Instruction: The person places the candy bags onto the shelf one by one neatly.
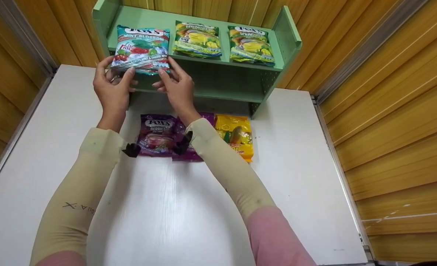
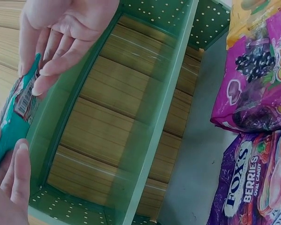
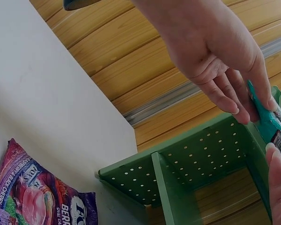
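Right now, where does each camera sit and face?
Head: on the head, facing forward and down at the green shelf; left hand, right hand and sleeved arms show.
Left wrist: on that wrist, facing the shelf and Berries packet; both hands show.
Right wrist: on that wrist, facing the shelf and white table; both hands show.
Both wrist views share the teal packet.

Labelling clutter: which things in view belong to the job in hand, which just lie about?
Likely in the job:
teal mint bag, held by left hand and right hand
green shelf

Apparently just lying about, untouched:
two yellow-green bags on the shelf
Berries bag, magenta bag, yellow bag on the white table
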`<control>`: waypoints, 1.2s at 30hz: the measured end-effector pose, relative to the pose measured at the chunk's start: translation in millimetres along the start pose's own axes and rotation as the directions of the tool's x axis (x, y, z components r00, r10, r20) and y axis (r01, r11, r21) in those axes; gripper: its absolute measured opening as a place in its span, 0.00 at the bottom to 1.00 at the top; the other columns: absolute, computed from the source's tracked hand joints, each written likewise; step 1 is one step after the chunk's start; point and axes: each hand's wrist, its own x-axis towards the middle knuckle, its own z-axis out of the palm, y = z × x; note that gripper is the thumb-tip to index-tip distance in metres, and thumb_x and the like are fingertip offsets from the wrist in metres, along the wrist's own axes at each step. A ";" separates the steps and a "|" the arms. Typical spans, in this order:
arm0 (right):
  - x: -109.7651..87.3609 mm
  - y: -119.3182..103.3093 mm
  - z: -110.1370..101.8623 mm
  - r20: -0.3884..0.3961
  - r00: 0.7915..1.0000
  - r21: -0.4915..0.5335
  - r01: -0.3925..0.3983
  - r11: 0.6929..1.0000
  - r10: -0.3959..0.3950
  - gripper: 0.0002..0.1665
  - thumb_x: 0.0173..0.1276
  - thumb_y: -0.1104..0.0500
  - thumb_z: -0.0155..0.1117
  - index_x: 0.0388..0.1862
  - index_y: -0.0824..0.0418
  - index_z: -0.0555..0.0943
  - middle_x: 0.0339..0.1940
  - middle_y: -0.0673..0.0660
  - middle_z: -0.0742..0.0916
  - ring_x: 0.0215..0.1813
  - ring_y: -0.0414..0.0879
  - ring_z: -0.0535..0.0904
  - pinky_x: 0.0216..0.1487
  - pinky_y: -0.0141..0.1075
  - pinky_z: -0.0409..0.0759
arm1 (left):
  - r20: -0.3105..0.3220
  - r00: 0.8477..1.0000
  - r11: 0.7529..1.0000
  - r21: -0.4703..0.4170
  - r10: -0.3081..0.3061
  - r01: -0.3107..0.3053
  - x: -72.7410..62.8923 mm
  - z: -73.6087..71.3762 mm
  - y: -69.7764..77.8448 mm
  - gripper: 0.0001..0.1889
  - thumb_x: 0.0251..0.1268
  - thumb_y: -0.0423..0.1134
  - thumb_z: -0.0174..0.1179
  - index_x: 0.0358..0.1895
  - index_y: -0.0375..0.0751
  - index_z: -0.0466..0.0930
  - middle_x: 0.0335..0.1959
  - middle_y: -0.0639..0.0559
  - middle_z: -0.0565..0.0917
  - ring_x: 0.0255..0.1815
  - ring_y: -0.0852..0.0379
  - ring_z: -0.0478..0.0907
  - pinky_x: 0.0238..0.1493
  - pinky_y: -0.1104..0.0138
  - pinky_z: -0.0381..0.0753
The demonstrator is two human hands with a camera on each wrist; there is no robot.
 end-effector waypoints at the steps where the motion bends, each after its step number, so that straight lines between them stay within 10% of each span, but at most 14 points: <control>1: 0.4 0.3 0.0 0.003 1.000 0.007 0.001 1.000 -0.001 0.32 0.71 0.55 0.59 0.73 0.52 0.66 0.47 0.53 0.87 0.33 0.44 0.87 0.40 0.36 0.87 | -0.009 1.000 1.000 0.003 -0.001 0.001 -0.4 0.6 0.5 0.30 0.56 0.38 0.69 0.63 0.49 0.69 0.55 0.43 0.82 0.27 0.56 0.82 0.27 0.75 0.81; 24: 6.6 2.4 1.6 -0.030 0.999 -0.048 0.025 0.999 -0.026 0.29 0.72 0.52 0.57 0.71 0.51 0.69 0.40 0.55 0.89 0.29 0.44 0.86 0.36 0.35 0.86 | -0.129 0.990 0.996 0.075 0.048 -0.039 1.8 14.9 2.1 0.27 0.57 0.40 0.68 0.61 0.48 0.73 0.48 0.45 0.85 0.24 0.57 0.80 0.32 0.73 0.83; 36: 9.5 0.8 0.5 0.093 0.995 -0.018 -0.040 0.999 0.042 0.36 0.72 0.55 0.58 0.76 0.46 0.59 0.43 0.55 0.90 0.28 0.46 0.86 0.34 0.35 0.85 | -0.061 0.998 0.999 0.049 0.019 -0.016 6.9 11.8 4.8 0.29 0.58 0.41 0.68 0.64 0.49 0.72 0.31 0.50 0.86 0.20 0.58 0.80 0.31 0.73 0.83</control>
